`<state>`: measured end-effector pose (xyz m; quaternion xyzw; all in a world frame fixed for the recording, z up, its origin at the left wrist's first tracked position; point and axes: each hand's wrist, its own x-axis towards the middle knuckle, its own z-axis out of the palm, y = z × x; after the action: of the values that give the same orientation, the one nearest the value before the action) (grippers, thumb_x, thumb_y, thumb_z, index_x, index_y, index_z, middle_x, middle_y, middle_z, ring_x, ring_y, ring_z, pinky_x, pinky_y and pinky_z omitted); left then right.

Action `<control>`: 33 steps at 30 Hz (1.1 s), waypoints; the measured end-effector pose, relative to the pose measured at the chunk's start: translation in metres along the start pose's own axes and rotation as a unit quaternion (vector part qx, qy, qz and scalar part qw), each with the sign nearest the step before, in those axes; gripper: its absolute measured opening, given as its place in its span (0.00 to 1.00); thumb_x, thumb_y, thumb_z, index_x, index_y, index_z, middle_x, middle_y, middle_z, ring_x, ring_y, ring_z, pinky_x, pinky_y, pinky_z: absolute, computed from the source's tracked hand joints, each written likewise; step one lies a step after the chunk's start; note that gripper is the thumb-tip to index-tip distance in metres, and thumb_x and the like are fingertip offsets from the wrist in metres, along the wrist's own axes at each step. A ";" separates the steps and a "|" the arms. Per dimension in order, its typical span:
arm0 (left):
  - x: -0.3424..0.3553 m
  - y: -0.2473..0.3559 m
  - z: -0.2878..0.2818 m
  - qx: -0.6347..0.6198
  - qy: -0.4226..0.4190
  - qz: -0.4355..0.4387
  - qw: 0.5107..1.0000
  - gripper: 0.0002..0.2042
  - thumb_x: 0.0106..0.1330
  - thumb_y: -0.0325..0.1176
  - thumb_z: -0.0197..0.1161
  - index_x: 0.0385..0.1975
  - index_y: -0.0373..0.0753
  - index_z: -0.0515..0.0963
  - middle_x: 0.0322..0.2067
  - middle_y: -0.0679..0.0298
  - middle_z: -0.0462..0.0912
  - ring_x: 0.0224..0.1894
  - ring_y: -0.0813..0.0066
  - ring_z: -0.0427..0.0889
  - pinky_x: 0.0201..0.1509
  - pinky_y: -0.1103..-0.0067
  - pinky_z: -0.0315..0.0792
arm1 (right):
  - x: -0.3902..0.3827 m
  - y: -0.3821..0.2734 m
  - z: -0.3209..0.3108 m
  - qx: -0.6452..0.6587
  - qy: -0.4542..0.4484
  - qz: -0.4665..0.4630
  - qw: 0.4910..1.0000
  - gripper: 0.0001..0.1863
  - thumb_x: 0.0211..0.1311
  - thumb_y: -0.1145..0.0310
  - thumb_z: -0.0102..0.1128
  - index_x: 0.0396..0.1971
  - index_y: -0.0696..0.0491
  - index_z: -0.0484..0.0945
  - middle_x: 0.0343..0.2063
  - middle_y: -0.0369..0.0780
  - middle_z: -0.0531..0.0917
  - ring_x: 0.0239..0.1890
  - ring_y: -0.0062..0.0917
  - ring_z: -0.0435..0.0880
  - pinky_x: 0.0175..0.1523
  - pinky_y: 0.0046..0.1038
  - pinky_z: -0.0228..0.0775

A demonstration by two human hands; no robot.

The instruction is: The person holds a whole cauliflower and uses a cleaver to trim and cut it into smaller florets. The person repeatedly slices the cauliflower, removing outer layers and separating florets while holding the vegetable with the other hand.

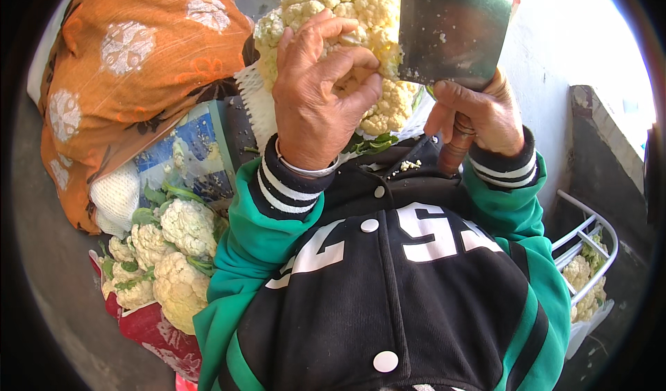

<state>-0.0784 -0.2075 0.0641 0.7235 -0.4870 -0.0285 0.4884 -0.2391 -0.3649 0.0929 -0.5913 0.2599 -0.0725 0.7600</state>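
Observation:
A broad cream cauliflower (pixel 371 16) is in front of my chest, above a white cloth (pixel 258 103). My left hand (pixel 322 89) lies against its near side with bent fingers, the thumb and forefinger closed together on its florets. In my right hand (pixel 485 113) is the handle of a wide-bladed cleaver (pixel 451 27), its brown end showing below the fist. The blade stands upright just right of the cauliflower, with small pale crumbs stuck to it. Green leaves (pixel 374 143) hang under the cauliflower, and more crumbs (pixel 409 165) lie on my jacket front.
Several cauliflower heads (pixel 182 287) are heaped on a red cloth (pixel 156 332) at my left. Behind them are a blue printed sheet (pixel 187 151) and a person's orange patterned garment (pixel 149 58). At my right, a white metal rack (pixel 590 217) stands beside more cauliflower (pixel 586 280).

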 end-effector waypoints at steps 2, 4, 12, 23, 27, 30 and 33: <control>0.001 0.000 -0.001 -0.001 0.004 -0.002 1.000 0.08 0.53 0.18 0.70 0.33 0.32 0.82 0.54 0.59 0.76 0.39 0.76 0.85 0.38 0.83 0.82 | 0.001 0.003 0.003 0.018 0.006 -0.002 1.000 0.05 0.66 0.74 0.60 0.36 0.61 0.81 0.19 0.46 0.85 0.17 0.26 0.85 0.19 0.21 0.72; 0.001 0.001 -0.001 0.012 0.015 0.004 1.000 0.09 0.52 0.19 0.71 0.33 0.32 0.82 0.53 0.59 0.76 0.42 0.75 0.85 0.39 0.82 0.82 | 0.001 0.005 0.004 0.028 0.011 0.014 0.999 0.06 0.66 0.74 0.60 0.36 0.61 0.80 0.19 0.46 0.85 0.18 0.27 0.85 0.19 0.21 0.73; 0.004 0.003 -0.009 0.067 0.028 0.040 0.997 0.12 0.45 0.23 0.75 0.29 0.37 0.80 0.51 0.57 0.80 0.60 0.60 0.77 0.58 0.69 0.75 | 0.000 -0.006 -0.007 -0.036 -0.029 -0.004 0.999 0.06 0.66 0.74 0.60 0.36 0.62 0.79 0.20 0.44 0.86 0.20 0.29 0.87 0.20 0.22 0.75; 0.001 0.002 -0.010 0.053 0.000 0.048 0.997 0.09 0.47 0.19 0.73 0.28 0.36 0.83 0.51 0.57 0.80 0.62 0.58 0.75 0.60 0.69 0.73 | 0.002 -0.004 -0.002 -0.044 -0.048 -0.024 0.998 0.05 0.66 0.76 0.58 0.37 0.62 0.79 0.22 0.43 0.85 0.23 0.30 0.88 0.19 0.22 0.75; -0.001 0.002 -0.007 -0.011 -0.001 -0.003 1.000 0.09 0.47 0.19 0.73 0.28 0.36 0.83 0.50 0.57 0.81 0.61 0.59 0.76 0.61 0.69 0.72 | -0.001 -0.003 0.000 -0.026 -0.046 -0.021 0.998 0.04 0.66 0.77 0.58 0.36 0.61 0.79 0.24 0.41 0.85 0.23 0.30 0.89 0.18 0.22 0.75; -0.002 0.001 -0.005 0.021 0.038 0.026 0.999 0.10 0.47 0.19 0.72 0.29 0.36 0.83 0.49 0.58 0.81 0.60 0.60 0.76 0.62 0.68 0.71 | -0.001 -0.006 -0.004 -0.052 -0.075 -0.029 0.995 0.04 0.66 0.77 0.58 0.36 0.61 0.79 0.25 0.40 0.84 0.24 0.30 0.89 0.19 0.21 0.75; -0.001 0.002 -0.006 0.024 0.022 0.040 0.999 0.12 0.47 0.20 0.72 0.32 0.37 0.82 0.47 0.59 0.81 0.58 0.59 0.77 0.63 0.67 0.70 | -0.002 -0.011 -0.004 -0.058 -0.082 -0.013 0.995 0.05 0.65 0.78 0.56 0.37 0.61 0.80 0.25 0.40 0.84 0.24 0.29 0.89 0.19 0.21 0.76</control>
<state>-0.0771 -0.2022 0.0679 0.7154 -0.5055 0.0187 0.4820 -0.2409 -0.3710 0.1031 -0.6417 0.1930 -0.0183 0.7421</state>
